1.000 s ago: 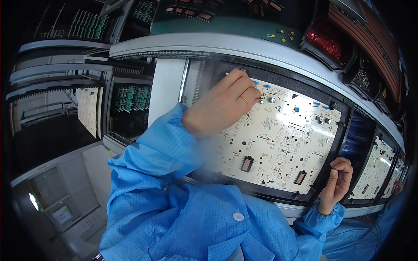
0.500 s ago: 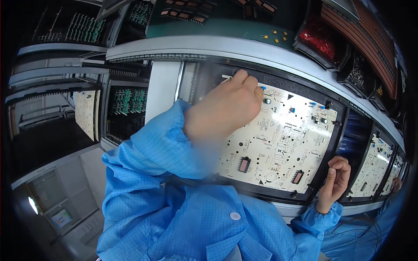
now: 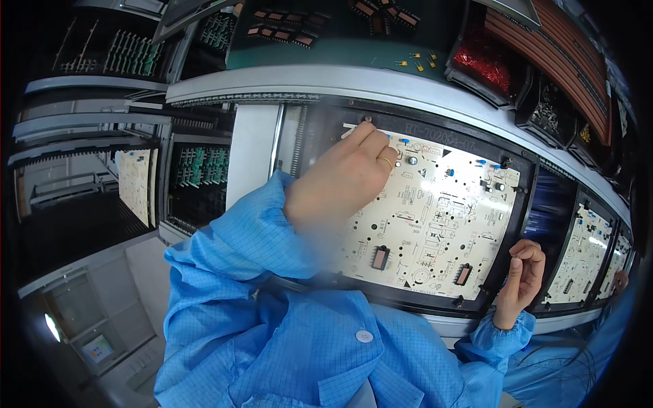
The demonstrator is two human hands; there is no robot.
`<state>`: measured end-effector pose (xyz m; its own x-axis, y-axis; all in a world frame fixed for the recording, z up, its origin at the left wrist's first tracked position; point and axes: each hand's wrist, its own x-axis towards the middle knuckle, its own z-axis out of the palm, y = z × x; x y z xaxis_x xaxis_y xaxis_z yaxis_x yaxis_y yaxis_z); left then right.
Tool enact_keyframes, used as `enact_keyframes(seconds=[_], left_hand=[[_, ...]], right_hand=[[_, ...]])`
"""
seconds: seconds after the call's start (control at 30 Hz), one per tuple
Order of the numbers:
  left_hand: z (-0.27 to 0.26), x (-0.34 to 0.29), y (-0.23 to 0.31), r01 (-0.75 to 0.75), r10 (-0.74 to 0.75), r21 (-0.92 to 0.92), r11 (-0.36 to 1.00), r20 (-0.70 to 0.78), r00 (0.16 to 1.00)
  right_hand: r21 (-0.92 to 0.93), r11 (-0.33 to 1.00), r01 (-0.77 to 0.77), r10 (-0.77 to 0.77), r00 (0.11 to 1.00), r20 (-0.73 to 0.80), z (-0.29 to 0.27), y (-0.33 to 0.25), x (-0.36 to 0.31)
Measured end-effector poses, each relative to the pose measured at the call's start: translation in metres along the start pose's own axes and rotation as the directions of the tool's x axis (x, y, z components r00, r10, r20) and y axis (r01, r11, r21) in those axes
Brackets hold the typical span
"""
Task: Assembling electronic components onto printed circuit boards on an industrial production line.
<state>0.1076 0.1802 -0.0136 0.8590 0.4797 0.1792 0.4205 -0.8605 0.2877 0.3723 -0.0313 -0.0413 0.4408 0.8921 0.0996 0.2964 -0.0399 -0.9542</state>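
Note:
A cream-coloured circuit board point(image 3: 425, 197) lies in a black carrier frame point(image 3: 401, 288). My left hand point(image 3: 347, 178), a ring on one finger, reaches over the board's far left corner. Its fingers are bent and closed, tips pointing down at the board; whatever they hold is hidden. Beside the carrier's right edge, my right hand point(image 3: 524, 282) is raised with thumb and fingertips pinched; something tiny may be between them. Two dark chips with pinkish tops, a left one point(image 3: 380, 258) and a right one point(image 3: 464, 274), sit on the board's near half. Small blue parts point(image 3: 451, 172) stand on its far half.
Beyond the metal rail point(image 3: 299, 76), a green surface holds loose chips point(image 3: 279, 34) and yellow components point(image 3: 420, 66). Bins of red parts point(image 3: 483, 66) and metal pieces point(image 3: 546, 112) stand far right. More boards point(image 3: 580, 262) lie right; racks with green boards point(image 3: 202, 165) stand left.
My left hand has shifted slightly left and nearer, uncovering a fastener on the carrier's far edge. My right hand keeps its pinch. The whole view has moved slightly.

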Motion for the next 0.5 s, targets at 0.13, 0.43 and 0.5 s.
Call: enact_keyframes(seconds=[0.13, 0.43, 0.5], left_hand=[[0.002, 0.0007, -0.0018, -0.022, 0.021, -0.011, 1.0, -0.012, 1.0], [0.0062, 0.0027, 0.0008, -0.014, 0.013, -0.018, 1.0, -0.02, 1.0], [0.0042, 0.0019, 0.0025, -0.008, 0.007, -0.037, 0.999, -0.02, 1.0]], right_hand=[[0.005, 1.0, 0.006, -0.006, 1.0, -0.006, -0.0018, 0.0025, -0.0014], [0.002, 1.0, 0.001, -0.001, 1.0, -0.017, -0.0027, 0.0019, -0.0007], [0.003, 1.0, 0.003, -0.003, 1.0, -0.018, -0.0027, 0.0011, -0.0012]])
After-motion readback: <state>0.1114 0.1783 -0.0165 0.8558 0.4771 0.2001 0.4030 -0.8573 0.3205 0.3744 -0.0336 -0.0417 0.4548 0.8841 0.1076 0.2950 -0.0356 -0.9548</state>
